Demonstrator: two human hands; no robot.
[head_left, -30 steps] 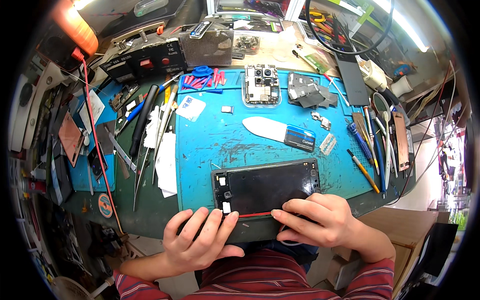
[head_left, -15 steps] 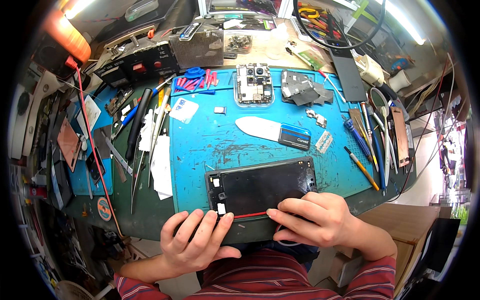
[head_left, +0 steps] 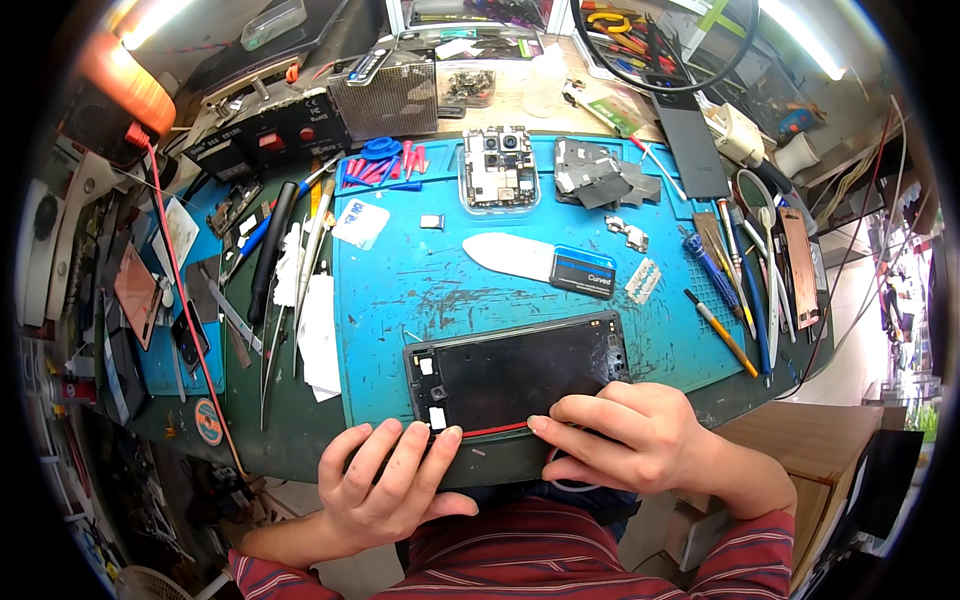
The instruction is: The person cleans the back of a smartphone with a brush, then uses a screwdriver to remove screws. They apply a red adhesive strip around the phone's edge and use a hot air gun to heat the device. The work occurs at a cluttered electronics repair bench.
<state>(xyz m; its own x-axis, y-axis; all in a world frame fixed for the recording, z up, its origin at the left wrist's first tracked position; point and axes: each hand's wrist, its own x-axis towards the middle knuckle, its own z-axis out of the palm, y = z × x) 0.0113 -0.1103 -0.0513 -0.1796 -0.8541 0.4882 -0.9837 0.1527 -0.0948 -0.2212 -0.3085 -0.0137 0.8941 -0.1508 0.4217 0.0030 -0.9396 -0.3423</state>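
Observation:
A black phone frame with its screen panel (head_left: 515, 375) lies flat at the near edge of the blue mat. Along its near long side runs a thin red strip (head_left: 495, 430), which looks like adhesive tape. My left hand (head_left: 390, 475) has its fingers stretched out and thumb apart, with the index fingertip touching the strip's left end at the frame's corner. My right hand (head_left: 630, 435) pinches the strip near the middle of that side. Under the right hand shows a pale curved rim (head_left: 575, 488); the rest of that object is hidden.
Beyond the frame lie a white pry tool with a dark handle (head_left: 540, 268), a blade (head_left: 643, 281) and a phone circuit board in a clear case (head_left: 499, 168). Tools, including a yellow-handled one (head_left: 728, 338), line the right; tweezers (head_left: 285, 335) and papers lie left.

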